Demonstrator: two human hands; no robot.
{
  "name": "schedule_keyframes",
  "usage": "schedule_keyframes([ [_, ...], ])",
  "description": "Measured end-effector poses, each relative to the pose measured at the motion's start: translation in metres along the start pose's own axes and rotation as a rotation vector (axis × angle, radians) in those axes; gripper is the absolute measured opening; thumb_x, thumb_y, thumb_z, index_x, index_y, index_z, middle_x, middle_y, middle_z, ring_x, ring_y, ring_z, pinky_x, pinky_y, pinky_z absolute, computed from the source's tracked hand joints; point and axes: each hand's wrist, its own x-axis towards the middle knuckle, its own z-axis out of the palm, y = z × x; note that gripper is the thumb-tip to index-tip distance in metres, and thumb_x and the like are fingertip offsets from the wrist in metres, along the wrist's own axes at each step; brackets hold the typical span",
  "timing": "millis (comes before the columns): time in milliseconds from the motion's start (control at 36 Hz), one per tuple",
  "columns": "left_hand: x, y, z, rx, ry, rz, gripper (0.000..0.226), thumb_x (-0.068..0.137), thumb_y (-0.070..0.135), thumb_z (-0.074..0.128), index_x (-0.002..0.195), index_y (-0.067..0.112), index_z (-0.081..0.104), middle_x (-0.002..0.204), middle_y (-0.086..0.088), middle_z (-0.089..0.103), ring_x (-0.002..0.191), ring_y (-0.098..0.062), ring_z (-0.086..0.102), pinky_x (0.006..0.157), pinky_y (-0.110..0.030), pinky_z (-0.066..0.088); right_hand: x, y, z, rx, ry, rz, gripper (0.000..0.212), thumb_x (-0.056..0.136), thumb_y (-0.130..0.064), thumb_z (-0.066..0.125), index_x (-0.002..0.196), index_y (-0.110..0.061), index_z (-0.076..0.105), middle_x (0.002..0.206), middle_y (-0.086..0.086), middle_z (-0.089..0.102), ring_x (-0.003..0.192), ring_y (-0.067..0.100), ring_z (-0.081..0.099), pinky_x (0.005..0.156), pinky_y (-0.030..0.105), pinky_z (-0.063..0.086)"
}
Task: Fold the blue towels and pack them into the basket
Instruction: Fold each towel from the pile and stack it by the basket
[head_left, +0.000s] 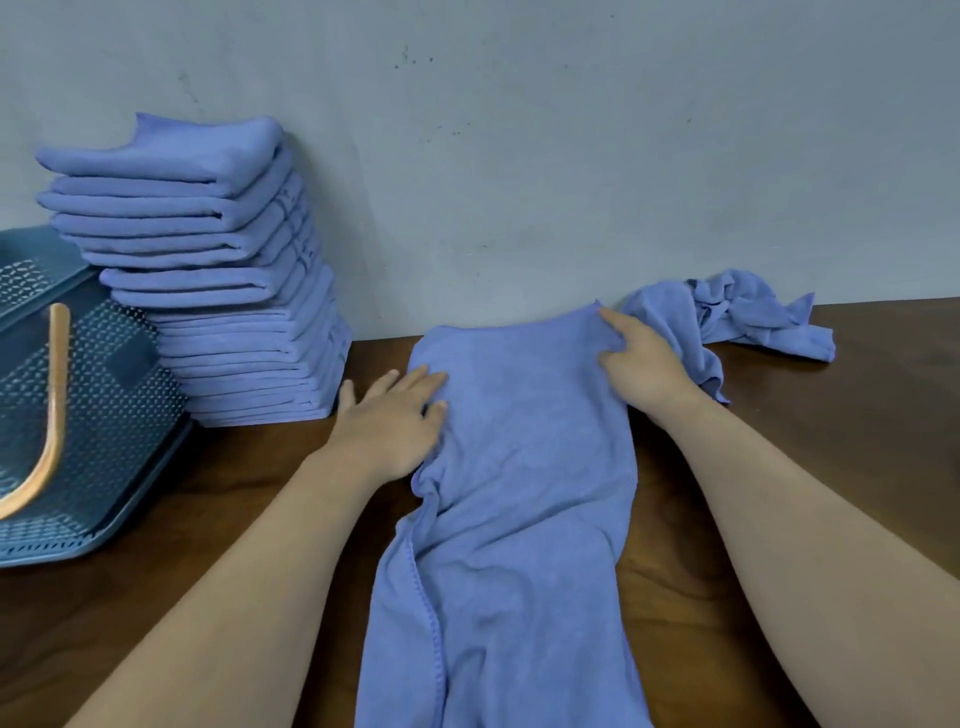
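Observation:
A long blue towel (519, 493) lies lengthwise on the brown table, running from near the wall to the front edge. My left hand (392, 418) rests flat on its left edge, fingers spread. My right hand (641, 361) presses on the far right corner, fingers bunching the cloth there. A tall stack of folded blue towels (218, 291) stands at the left against the wall. The blue perforated basket (104, 415) with a tan handle (49, 415) sits at the far left, beside the stack.
A crumpled blue towel (737, 312) lies against the grey wall, right behind my right hand. The brown table (831, 415) shows bare wood to the right and at the front left.

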Motion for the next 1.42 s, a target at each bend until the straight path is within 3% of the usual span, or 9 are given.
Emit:
schedule_keyframes([
  [83, -0.001, -0.014, -0.004, -0.007, 0.031, -0.079, 0.056, 0.111, 0.049, 0.024, 0.167, 0.046, 0.018, 0.177, 0.019, 0.007, 0.164, -0.018, 0.006, 0.131, -0.055, -0.001, 0.012, 0.005, 0.003, -0.046, 0.009, 0.076, 0.059, 0.104, -0.019, 0.059, 0.16, -0.026, 0.043, 0.137, 0.019, 0.065, 0.116, 0.039, 0.064, 0.092, 0.054, 0.056],
  [139, -0.003, -0.017, -0.001, -0.022, 0.054, -0.072, 0.056, 0.112, 0.046, 0.025, 0.168, 0.043, 0.019, 0.178, 0.015, 0.008, 0.164, -0.019, 0.006, 0.132, -0.05, 0.0, 0.016, 0.008, 0.006, -0.099, 0.055, 0.093, 0.061, 0.103, -0.026, 0.065, 0.16, -0.023, 0.045, 0.137, 0.014, 0.066, 0.118, 0.037, 0.063, 0.086, 0.045, 0.055],
  [306, -0.002, -0.021, 0.006, -0.121, 0.14, -0.03, 0.053, 0.113, 0.047, 0.033, 0.165, 0.04, 0.03, 0.176, 0.012, 0.022, 0.163, -0.021, 0.015, 0.132, -0.048, 0.013, 0.013, 0.012, 0.016, -0.216, 0.183, -0.022, 0.02, 0.099, -0.029, 0.068, 0.116, -0.02, 0.072, 0.094, -0.006, 0.059, 0.086, 0.022, 0.057, 0.068, 0.037, 0.047],
  [472, -0.018, -0.021, 0.006, -0.361, 0.319, -0.014, 0.04, 0.111, 0.036, 0.048, 0.149, 0.024, 0.054, 0.144, 0.005, 0.058, 0.128, -0.017, 0.055, 0.106, -0.036, 0.046, -0.007, 0.006, 0.016, -0.168, 0.202, -0.104, 0.022, 0.104, -0.029, 0.062, 0.121, -0.022, 0.074, 0.113, 0.001, 0.063, 0.093, 0.023, 0.064, 0.082, 0.038, 0.053],
  [722, -0.093, -0.014, 0.017, -0.449, 0.347, 0.017, 0.019, 0.109, 0.039, 0.051, 0.124, 0.039, 0.062, 0.122, 0.019, 0.061, 0.119, -0.007, 0.055, 0.101, -0.034, 0.047, -0.101, -0.011, 0.0, -0.132, 0.104, -0.132, 0.028, 0.099, -0.024, 0.069, 0.128, -0.023, 0.072, 0.126, -0.006, 0.063, 0.115, 0.022, 0.054, 0.096, 0.029, 0.043],
  [861, -0.147, -0.007, 0.021, -0.448, 0.342, 0.033, 0.013, 0.107, 0.043, 0.053, 0.116, 0.051, 0.056, 0.116, 0.031, 0.057, 0.114, 0.0, 0.053, 0.096, -0.029, 0.046, -0.164, -0.021, -0.012, -0.144, 0.098, -0.126, 0.024, 0.1, -0.029, 0.069, 0.123, -0.027, 0.073, 0.118, -0.011, 0.062, 0.108, 0.017, 0.051, 0.096, 0.038, 0.051],
  [1028, -0.213, 0.006, 0.024, -0.527, 0.343, 0.042, 0.011, 0.105, 0.047, 0.054, 0.114, 0.048, 0.061, 0.117, 0.031, 0.06, 0.118, 0.005, 0.053, 0.092, -0.026, 0.048, -0.235, -0.031, -0.027, -0.131, 0.07, -0.104, 0.007, 0.099, -0.037, 0.067, 0.098, -0.043, 0.07, 0.101, -0.022, 0.063, 0.098, 0.005, 0.051, 0.088, 0.037, 0.052],
  [1194, -0.276, 0.021, 0.03, -0.474, 0.375, 0.122, 0.015, 0.104, 0.041, 0.058, 0.118, 0.047, 0.059, 0.121, 0.031, 0.056, 0.117, -0.001, 0.054, 0.083, -0.021, 0.047, -0.294, -0.039, -0.041, -0.108, 0.02, -0.102, 0.013, 0.098, -0.036, 0.068, 0.087, -0.043, 0.068, 0.099, -0.025, 0.067, 0.1, 0.001, 0.052, 0.086, 0.03, 0.049],
  [1417, -0.341, 0.045, 0.025, -0.373, 0.216, 0.605, 0.035, 0.109, 0.024, 0.054, 0.135, 0.044, 0.066, 0.143, 0.025, 0.059, 0.143, -0.013, 0.05, 0.117, -0.027, 0.033, -0.354, -0.05, -0.061, 0.181, -0.197, -0.306, 0.025, 0.095, -0.017, 0.078, 0.098, -0.041, 0.076, 0.11, -0.014, 0.073, 0.116, 0.016, 0.062, 0.1, 0.027, 0.046],
])
